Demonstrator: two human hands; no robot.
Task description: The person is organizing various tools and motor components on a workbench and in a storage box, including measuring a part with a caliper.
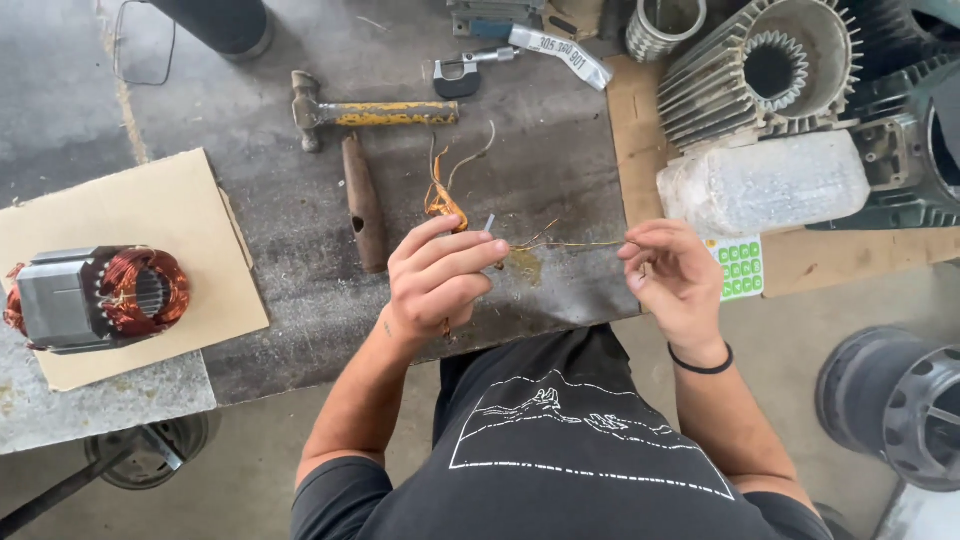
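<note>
Two bare hands, our left hand (437,277) and right hand (678,277), pinch the ends of a thin copper wire strand (560,243) taut above the stained grey metal workbench (290,200), a yellow-handled hammer (370,114) lying beyond, concrete floor (790,340) below.

The person wears a black short-sleeved cotton T-shirt (560,450) printed at its middle with a thin white line drawing above a dashed white line, dark trousers (520,365) showing toward twelve o'clock of the shirt, and a thin black wristband (702,365) on the right wrist.
</note>
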